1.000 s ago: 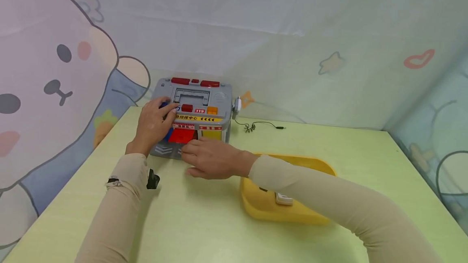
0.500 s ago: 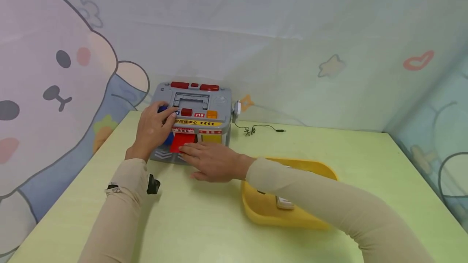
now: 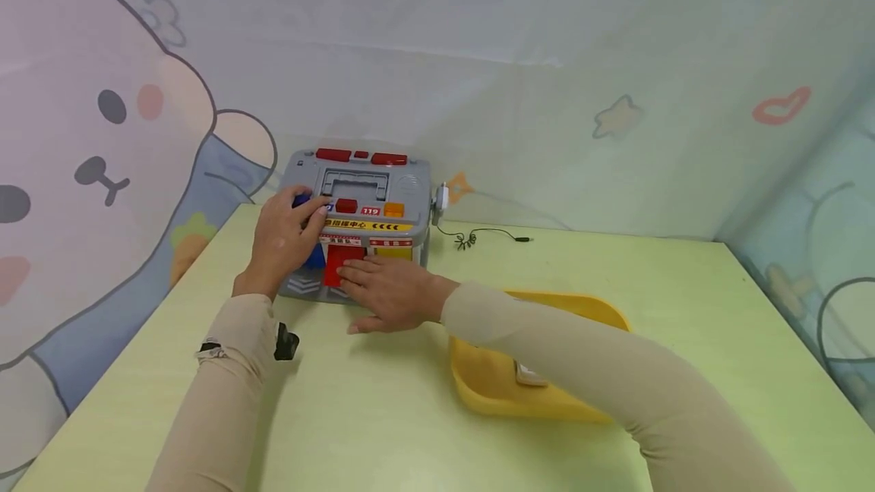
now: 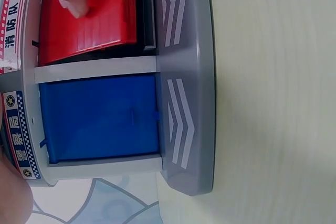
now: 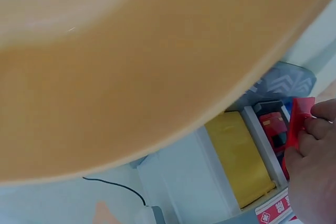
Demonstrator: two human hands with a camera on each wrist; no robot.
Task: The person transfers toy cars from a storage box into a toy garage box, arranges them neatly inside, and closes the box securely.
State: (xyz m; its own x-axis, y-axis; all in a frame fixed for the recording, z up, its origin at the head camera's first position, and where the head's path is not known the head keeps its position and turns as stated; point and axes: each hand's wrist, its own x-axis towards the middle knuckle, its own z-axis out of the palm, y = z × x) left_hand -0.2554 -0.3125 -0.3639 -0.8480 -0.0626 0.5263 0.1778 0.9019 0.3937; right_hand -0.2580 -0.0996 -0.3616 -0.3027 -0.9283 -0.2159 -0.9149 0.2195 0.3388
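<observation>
A grey toy rescue station [image 3: 410,181] stands against the back wall, with blue, red and yellow doors along its front. My left hand [image 3: 280,241] rests on its top left corner, over a blue button. With extended fingers, my right hand [image 3: 393,291] touches the outer face of the red door [image 3: 342,257]. That door is hinged at the top and tilts slightly outward, and inside its bay a red toy vehicle [image 5: 273,127] partly shows. The blue door [image 4: 100,119] beside it is down, as is the yellow door [image 5: 236,156].
A yellow tray [image 3: 472,393] lies on the table under my right forearm, with a small white item [image 3: 529,376] inside. A thin black cable [image 3: 492,230] trails on the table right of the station. A printed cloth backdrop [image 3: 519,112] hangs behind.
The red door has swung down from a raised slant to nearly upright. My right hand's fingers have moved from beneath it onto its outer face. My left hand has stayed on the station.
</observation>
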